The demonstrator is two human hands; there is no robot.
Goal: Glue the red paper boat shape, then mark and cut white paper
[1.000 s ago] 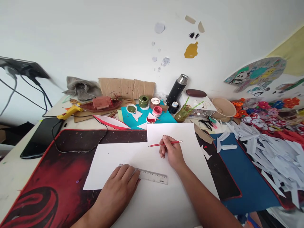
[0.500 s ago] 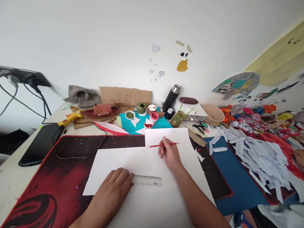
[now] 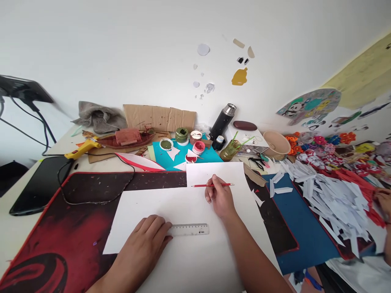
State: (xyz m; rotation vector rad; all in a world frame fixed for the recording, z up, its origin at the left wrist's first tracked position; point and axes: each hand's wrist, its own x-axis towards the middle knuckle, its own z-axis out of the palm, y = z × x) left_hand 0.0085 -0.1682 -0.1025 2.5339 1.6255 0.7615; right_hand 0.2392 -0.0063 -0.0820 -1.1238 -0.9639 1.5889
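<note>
A large sheet of white paper [image 3: 146, 203] with a notched upper left lies in front of me. My left hand [image 3: 152, 234] is closed over the left end of a clear ruler [image 3: 191, 229], which lies flat on the paper; that end is hidden under the fingers. To the right and a little farther off, my right hand [image 3: 220, 195] grips a red pencil [image 3: 226, 184]. The pencil is roughly level, its tip pointing left, off to the side of the ruler.
Paint jars [image 3: 181, 136] stand on blue card at the back, beside a black flask [image 3: 223, 121]. A yellow glue gun [image 3: 82, 148] and a model boat [image 3: 126, 139] are at the left. Folded paper strips [image 3: 339, 203] are heaped at the right, near another person's hand [image 3: 383, 199].
My view has shifted slightly. Both hands keep their holds on the ruler and the pencil, with little movement. More of the other person's hand shows at the right edge.
</note>
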